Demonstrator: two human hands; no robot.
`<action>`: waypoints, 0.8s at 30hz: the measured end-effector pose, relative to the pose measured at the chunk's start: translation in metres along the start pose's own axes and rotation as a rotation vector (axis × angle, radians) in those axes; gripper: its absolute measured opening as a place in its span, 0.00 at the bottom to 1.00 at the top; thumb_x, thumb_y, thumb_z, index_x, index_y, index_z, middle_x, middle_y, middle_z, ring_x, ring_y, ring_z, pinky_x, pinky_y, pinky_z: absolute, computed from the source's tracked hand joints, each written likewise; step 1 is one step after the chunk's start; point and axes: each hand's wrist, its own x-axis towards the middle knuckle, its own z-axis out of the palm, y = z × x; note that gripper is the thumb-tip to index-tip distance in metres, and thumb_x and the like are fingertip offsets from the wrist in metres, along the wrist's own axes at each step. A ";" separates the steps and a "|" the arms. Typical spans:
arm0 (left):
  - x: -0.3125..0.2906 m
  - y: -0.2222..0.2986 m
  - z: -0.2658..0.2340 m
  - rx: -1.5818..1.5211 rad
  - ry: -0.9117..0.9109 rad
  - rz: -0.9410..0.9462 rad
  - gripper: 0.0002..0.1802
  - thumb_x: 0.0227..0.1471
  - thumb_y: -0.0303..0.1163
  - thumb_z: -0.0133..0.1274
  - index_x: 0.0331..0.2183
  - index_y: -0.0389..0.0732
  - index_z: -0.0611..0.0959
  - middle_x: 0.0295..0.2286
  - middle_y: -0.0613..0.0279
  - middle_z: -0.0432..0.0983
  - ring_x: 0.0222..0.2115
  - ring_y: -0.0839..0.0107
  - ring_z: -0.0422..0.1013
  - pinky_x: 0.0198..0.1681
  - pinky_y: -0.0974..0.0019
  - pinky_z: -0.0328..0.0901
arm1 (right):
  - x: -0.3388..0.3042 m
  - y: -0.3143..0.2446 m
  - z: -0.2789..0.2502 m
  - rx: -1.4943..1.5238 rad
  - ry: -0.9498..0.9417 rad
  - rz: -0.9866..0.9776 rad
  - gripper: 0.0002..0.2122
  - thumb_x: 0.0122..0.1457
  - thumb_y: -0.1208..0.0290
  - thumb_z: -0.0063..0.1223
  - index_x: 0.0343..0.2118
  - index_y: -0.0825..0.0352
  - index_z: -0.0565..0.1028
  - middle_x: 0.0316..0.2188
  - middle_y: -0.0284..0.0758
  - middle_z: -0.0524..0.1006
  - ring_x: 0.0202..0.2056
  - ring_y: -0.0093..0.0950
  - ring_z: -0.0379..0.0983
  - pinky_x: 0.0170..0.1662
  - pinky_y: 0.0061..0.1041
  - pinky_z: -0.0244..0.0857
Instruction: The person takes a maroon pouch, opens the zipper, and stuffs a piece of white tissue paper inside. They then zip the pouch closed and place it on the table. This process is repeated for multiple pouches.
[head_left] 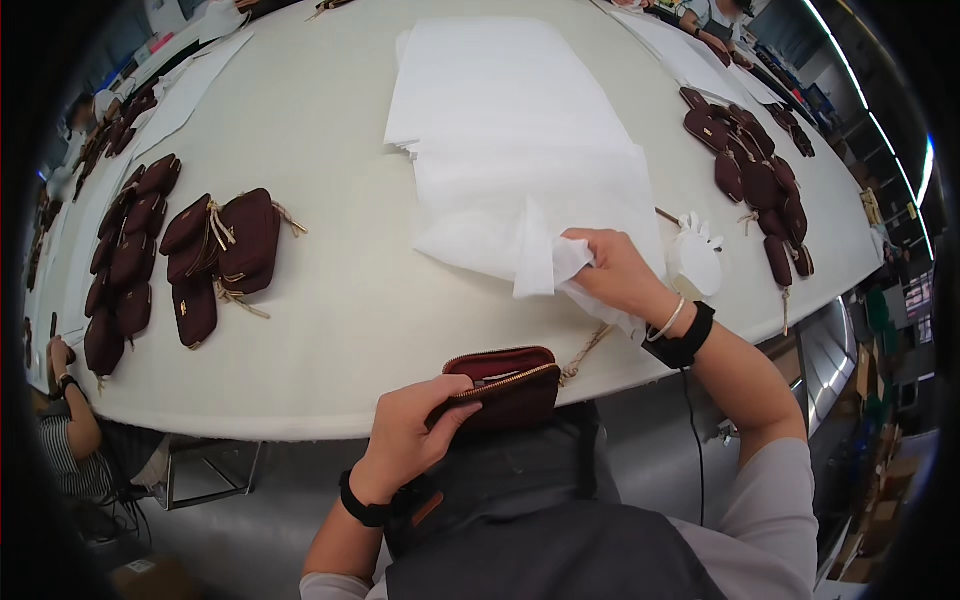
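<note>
- Two hands busy here. Closest in, the left hand [405, 440] is clamped on a dark red pouch [500, 385] at the near edge of the table [340, 300], right against the person's body. Its gold zipper is open.
- A bit further out, the right hand [615, 270] has its fingers pinched shut on a sheet of white tissue paper [545, 262], lifting it off the front of the paper stack [510, 120].
- Progress guess: the tissue isn't in the pouch yet, so this one looks only halfway handled.
- On the left sits a small pile of pouches [220, 250] with gold cords, plus a row of pouches [125, 260] along that edge. More pouches [755, 170] lie on the far right. Can't tell which are finished.
- A white paper cutout [697, 255] lies just past the right wrist.
- The table is big, white, and padded-looking. Other people work at the left edge and far end, with shelves along the right wall.
</note>
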 end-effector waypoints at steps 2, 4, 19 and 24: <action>-0.003 0.002 0.002 0.072 -0.011 0.066 0.12 0.47 0.23 0.65 0.37 0.41 0.84 0.26 0.60 0.81 0.22 0.66 0.74 0.25 0.66 0.68 | -0.002 -0.033 -0.010 0.149 0.008 -0.006 0.07 0.61 0.74 0.55 0.39 0.69 0.80 0.25 0.31 0.80 0.27 0.17 0.70 0.33 0.21 0.67; -0.001 0.005 0.005 0.153 -0.041 0.137 0.14 0.44 0.21 0.65 0.37 0.42 0.85 0.26 0.62 0.81 0.22 0.64 0.75 0.24 0.65 0.68 | -0.011 -0.064 -0.015 0.255 -0.007 -0.082 0.07 0.61 0.73 0.55 0.40 0.69 0.79 0.25 0.32 0.79 0.27 0.16 0.70 0.33 0.22 0.67; -0.020 -0.015 0.011 0.299 0.046 0.470 0.11 0.41 0.27 0.67 0.30 0.54 0.86 0.32 0.72 0.82 0.30 0.73 0.75 0.29 0.71 0.69 | -0.015 -0.066 0.053 0.014 -0.513 -0.112 0.14 0.54 0.77 0.45 0.44 0.65 0.73 0.27 0.48 0.78 0.29 0.51 0.75 0.35 0.43 0.68; -0.013 -0.012 0.015 0.227 -0.084 0.507 0.10 0.43 0.28 0.65 0.28 0.50 0.80 0.34 0.70 0.83 0.31 0.72 0.76 0.34 0.71 0.70 | -0.009 -0.060 0.045 0.157 -0.591 -0.086 0.15 0.52 0.79 0.43 0.43 0.65 0.74 0.31 0.47 0.80 0.30 0.50 0.75 0.36 0.41 0.69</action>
